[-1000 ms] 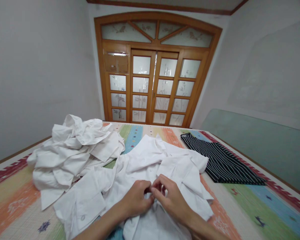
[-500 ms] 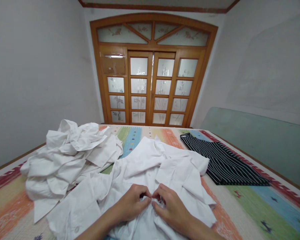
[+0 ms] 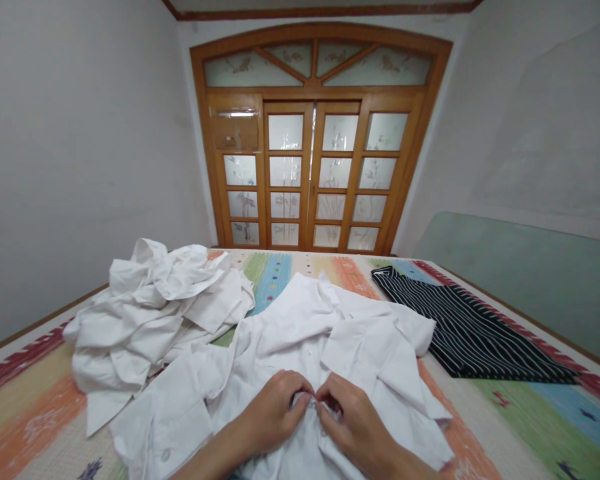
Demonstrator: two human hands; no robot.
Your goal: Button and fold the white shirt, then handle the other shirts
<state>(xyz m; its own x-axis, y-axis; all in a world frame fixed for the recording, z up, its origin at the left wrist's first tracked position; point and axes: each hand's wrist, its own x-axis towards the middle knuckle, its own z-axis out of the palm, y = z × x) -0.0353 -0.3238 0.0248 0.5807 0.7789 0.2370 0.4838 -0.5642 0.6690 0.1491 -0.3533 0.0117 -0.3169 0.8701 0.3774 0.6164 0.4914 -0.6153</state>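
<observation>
A white button-up shirt (image 3: 290, 313) lies spread and wrinkled in front of me, its collar end pointing away. My left hand (image 3: 279, 407) pinches the shirt's front placket between thumb and fingers. Close against it, my right hand (image 3: 347, 413) pinches the same strip of cloth, with the fingertips of both hands nearly touching. Whatever small part sits between the fingertips is hidden. A button shows on the placket just beyond the hands, and another on the cuff (image 3: 166, 455) at the lower left.
Left of the shirt is a crumpled heap of white garments (image 3: 145, 313). A folded black garment with white stripes (image 3: 470, 327) lies at the right. Beneath everything is a colourful striped bed cover (image 3: 45, 420). A pale green headboard (image 3: 525, 273) stands along the right wall; wooden glass doors (image 3: 310, 167) are behind.
The whole view has shifted slightly, so everything appears a little further right. Both hands keep their pinch on the placket, with only slight finger movement.
</observation>
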